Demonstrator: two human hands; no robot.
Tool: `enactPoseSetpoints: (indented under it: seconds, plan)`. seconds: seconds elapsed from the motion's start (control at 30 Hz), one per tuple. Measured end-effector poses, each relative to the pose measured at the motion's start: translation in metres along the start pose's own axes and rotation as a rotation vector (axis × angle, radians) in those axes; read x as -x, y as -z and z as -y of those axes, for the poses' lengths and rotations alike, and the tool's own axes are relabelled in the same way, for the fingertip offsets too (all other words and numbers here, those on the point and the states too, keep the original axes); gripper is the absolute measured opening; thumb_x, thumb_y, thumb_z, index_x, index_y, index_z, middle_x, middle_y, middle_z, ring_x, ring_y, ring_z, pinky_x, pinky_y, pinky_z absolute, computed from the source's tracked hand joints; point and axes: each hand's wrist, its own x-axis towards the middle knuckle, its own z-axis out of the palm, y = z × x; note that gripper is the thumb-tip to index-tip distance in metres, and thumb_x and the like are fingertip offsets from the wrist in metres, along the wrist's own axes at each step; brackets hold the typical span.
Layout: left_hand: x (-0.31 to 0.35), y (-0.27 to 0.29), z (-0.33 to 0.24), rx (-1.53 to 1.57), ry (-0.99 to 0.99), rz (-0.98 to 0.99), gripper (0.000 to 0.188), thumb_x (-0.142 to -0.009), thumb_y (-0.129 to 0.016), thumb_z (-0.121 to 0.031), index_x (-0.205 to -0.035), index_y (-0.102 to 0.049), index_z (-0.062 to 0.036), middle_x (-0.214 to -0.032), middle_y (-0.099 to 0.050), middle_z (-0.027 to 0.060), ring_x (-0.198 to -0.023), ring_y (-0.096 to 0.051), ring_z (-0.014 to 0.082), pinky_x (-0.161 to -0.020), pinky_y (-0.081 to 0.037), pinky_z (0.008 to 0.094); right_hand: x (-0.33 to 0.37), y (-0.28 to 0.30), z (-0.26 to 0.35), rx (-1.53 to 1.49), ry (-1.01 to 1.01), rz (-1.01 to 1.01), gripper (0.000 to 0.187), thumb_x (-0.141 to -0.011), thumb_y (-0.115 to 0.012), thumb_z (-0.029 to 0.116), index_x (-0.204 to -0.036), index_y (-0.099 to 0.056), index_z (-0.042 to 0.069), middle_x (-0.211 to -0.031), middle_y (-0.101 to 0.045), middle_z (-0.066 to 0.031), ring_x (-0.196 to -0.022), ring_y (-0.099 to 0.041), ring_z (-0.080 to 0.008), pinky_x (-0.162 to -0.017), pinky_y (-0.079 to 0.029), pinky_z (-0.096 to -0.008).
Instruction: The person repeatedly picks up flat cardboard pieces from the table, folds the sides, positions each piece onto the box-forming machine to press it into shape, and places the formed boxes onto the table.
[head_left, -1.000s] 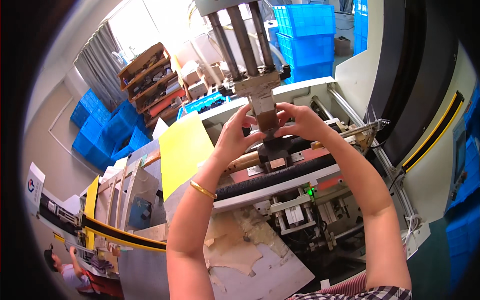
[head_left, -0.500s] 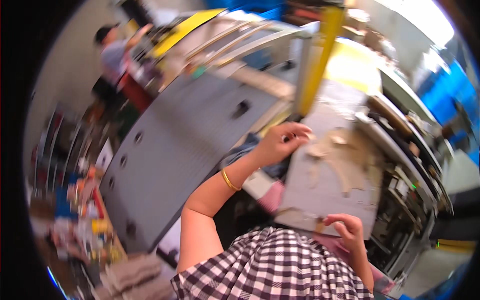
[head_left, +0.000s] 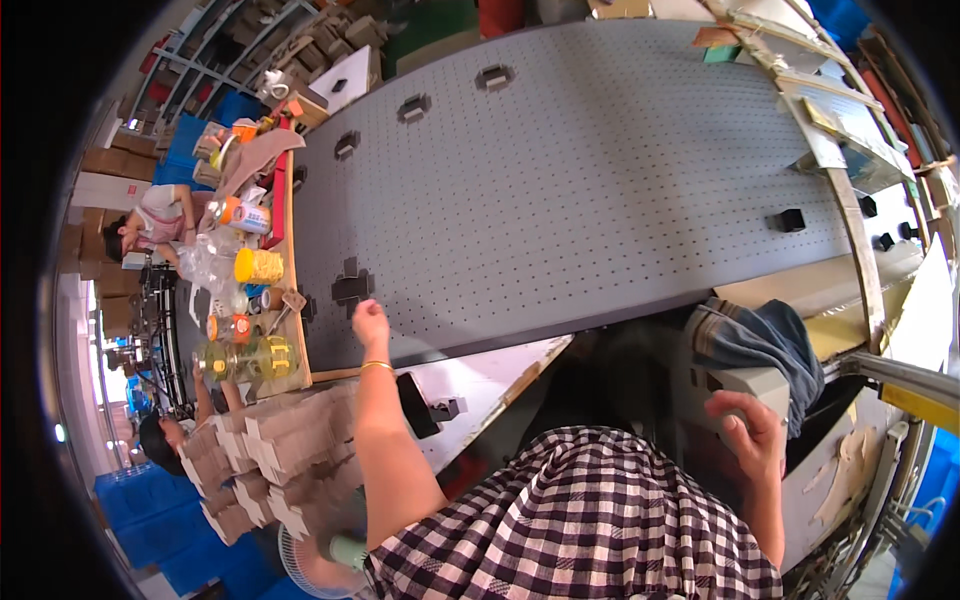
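My left hand (head_left: 370, 324), below a gold bangle, is over the near left part of a grey perforated tabletop (head_left: 600, 170). Its fingers are curled together, and what they hold, if anything, is hidden. Right at the fingertips lies a flat dark cross-shaped piece (head_left: 350, 288); whether they touch it I cannot tell. My right hand (head_left: 752, 432) is at the lower right with thumb and fingers apart and nothing in it. Beside it are a beige box-like thing (head_left: 765, 383) and a crumpled blue-grey cloth (head_left: 765, 345).
Jars, a yellow-lidded tub (head_left: 258, 265) and tools crowd a wooden-edged bench at the left. Stacked brown cardboard blanks (head_left: 285, 445) stand near my left forearm, close to a fan (head_left: 310, 565). A black phone-like slab (head_left: 417, 405) lies on a white board. Two people work at far left.
The view has swung left, bringing the grey tabletop ahead of me. My left hand has gone from the worn board on the right to the dark cross-shaped piece, its fingers now curled closed.
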Motion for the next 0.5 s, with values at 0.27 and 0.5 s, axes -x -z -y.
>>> enactPoseSetpoints:
  seconds: [0.27,0.5]
  plan:
    - [-0.062,0.028,-0.003,-0.520,-0.079,0.160,0.050,-0.085,-0.063,-0.007,-0.133,-0.053,-0.0198,-0.137,-0.046,0.0199,-0.123,-0.050,0.0353,-0.100,-0.045,0.0431,-0.056,-0.037,0.010,0.183,-0.057,0.176,0.032,-0.083,-0.065,0.013,-0.112,-0.065,0.000,-0.095,-0.070,-0.0115,-0.088,-0.067,-0.0264,-0.080,-0.051,-0.0344]
    - [-0.080,0.010,-0.007,-0.568,-0.126,0.353,0.015,-0.088,-0.059,-0.007,-0.101,-0.067,-0.0072,-0.105,-0.065,0.0197,-0.098,-0.064,0.0382,-0.082,-0.053,0.0462,-0.048,-0.039,0.002,0.213,-0.096,0.192,0.030,-0.082,-0.066,0.010,-0.110,-0.065,-0.001,-0.100,-0.070,-0.0136,-0.090,-0.066,-0.0296,-0.081,-0.051,-0.0361]
